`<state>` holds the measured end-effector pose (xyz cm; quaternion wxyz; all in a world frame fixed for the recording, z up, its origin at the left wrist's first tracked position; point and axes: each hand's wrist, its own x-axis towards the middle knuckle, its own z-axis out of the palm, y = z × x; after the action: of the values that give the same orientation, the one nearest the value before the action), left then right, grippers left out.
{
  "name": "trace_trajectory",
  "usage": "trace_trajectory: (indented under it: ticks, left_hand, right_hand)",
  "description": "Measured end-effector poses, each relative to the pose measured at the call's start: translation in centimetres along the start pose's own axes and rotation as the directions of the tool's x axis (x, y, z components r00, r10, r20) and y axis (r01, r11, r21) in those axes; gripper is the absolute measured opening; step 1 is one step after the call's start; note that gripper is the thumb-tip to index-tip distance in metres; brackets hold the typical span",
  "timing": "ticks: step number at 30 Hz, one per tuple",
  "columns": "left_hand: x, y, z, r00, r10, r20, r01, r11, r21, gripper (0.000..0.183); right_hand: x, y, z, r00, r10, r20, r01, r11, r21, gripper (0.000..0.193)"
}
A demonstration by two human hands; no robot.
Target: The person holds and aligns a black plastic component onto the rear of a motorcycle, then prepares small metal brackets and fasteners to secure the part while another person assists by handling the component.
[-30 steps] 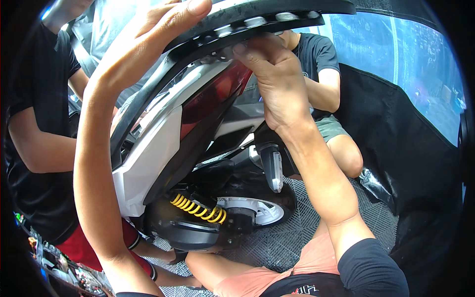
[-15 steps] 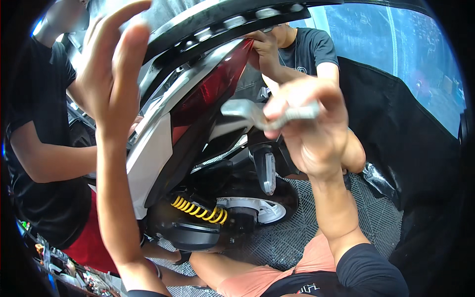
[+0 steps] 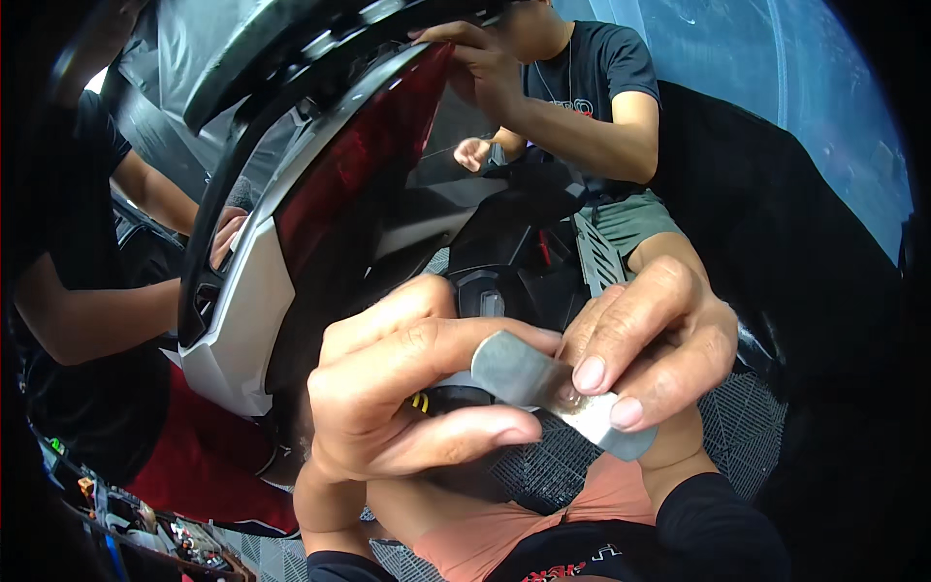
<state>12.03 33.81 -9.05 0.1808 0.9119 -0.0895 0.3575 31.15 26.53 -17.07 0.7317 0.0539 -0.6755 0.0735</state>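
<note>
Small Bent Metal Plate Held Before the Scooter

The bent metal plate [image 3: 539, 382] is in front of the person's chest, between the two hands and apart from the scooter. The right hand [image 3: 669, 335] is clamped on it: two fingertips press the upper face near the lower right end, and the thumb is probably behind, but I cannot see it. The left hand [image 3: 373, 388] has its thumb and index finger apart. The index finger passes behind the upper left end, while the thumb is just beside the plate; whether the finger touches it, I cannot tell.

To handle this piece well, in my judgement, the right hand should keep a firm pinch near the flat end, since the smooth metal may slip. The left finger can support the curved end, not pull on it. The edges may be sharp, so it is better not to slide the skin along them.

Beyond the hands, a co-worker's hand [image 3: 485, 73] is at the tip of the red tail lamp [image 3: 373, 160]. Another person's hand [image 3: 228, 233] is beside the white side panel [image 3: 236, 320], so the plate should stay clear of both people.
</note>
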Motion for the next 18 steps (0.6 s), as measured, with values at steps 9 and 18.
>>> trace_trajectory:
  ticks: [9, 18]
  left_hand:
    - [0.5, -1.5, 3.0, 0.999, -0.008, -0.046, -0.016, 0.864, -0.504, 0.051]
    - [0.7, -2.1, 4.9, 0.972, -0.019, -0.235, -0.1, 0.87, -0.483, 0.044]
  right_hand:
    - [-0.7, -0.3, -3.3, 0.96, -0.064, 0.272, 0.021, 0.987, 0.158, 0.026]
    - [-2.2, -0.7, -2.3, 0.999, -0.033, 0.023, 0.03, 0.994, 0.103, 0.047]
